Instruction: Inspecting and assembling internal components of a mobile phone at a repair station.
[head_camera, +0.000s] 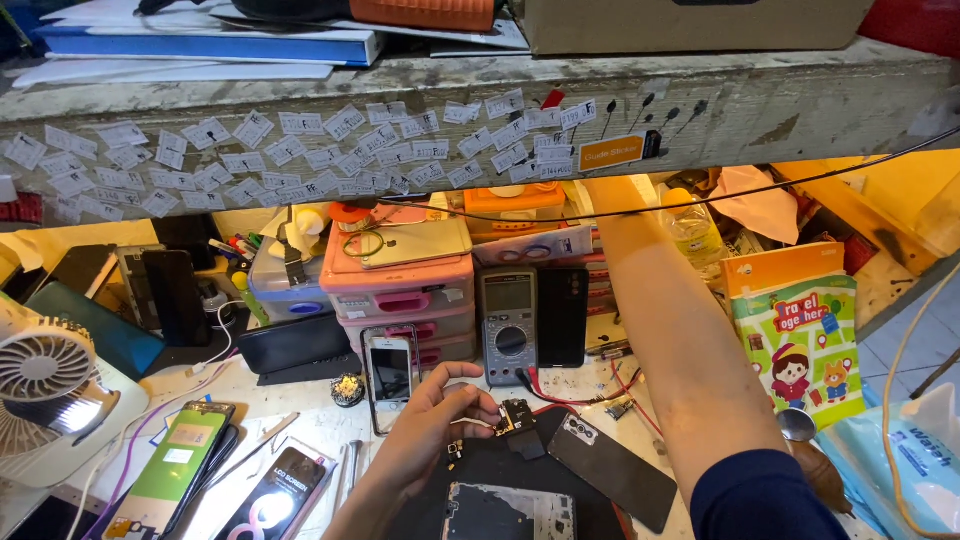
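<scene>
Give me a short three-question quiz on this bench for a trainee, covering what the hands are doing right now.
1. True or false: the left hand pinches a small circuit part above the black mat.
2. Where does the right arm reach? A) under the shelf B) to the white fan
3. Fill in: the grey multimeter leans against the ____ drawer unit.

Key: 1 true. 2 A; the right hand is hidden there. 3 pink.
</scene>
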